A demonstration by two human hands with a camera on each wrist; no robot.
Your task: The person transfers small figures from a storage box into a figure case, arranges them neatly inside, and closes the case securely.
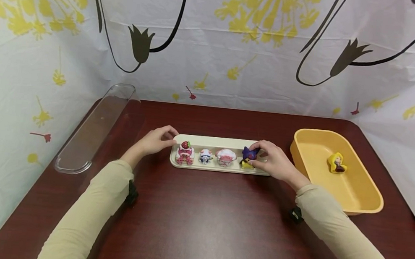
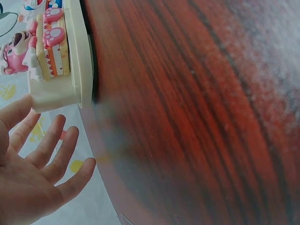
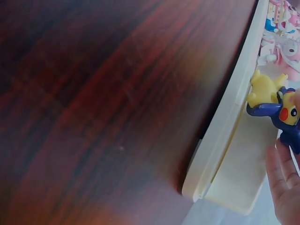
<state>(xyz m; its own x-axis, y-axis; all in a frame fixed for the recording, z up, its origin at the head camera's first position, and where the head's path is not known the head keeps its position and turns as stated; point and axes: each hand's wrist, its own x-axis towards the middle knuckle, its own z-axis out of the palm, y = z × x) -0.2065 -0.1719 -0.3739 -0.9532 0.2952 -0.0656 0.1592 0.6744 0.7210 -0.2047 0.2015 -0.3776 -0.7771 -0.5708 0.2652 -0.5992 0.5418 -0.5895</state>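
A long cream tray (image 1: pixel 214 140) lies on the table with a row of small toy figures in it. At its left end is a pink bear figurine (image 1: pixel 184 156) with a strawberry on top, then a small white-and-blue figurine (image 1: pixel 205 156) and a pink figurine with a white top (image 1: pixel 225 158). My right hand (image 1: pixel 275 161) pinches a yellow figurine in a dark blue hood (image 3: pixel 265 89) at the tray's right part. Spread and relaxed, the fingers of my left hand (image 2: pixel 40 168) are at the tray's left end, fingertips right by its rim.
To the right stands a yellow bin (image 1: pixel 316 158) holding one yellow-hooded figurine (image 1: pixel 337 163). A clear plastic lid (image 1: pixel 93 130) lies along the table's left edge. A patterned white sheet (image 1: pixel 200 57) hangs behind the dark red wooden table (image 1: pixel 205 218).
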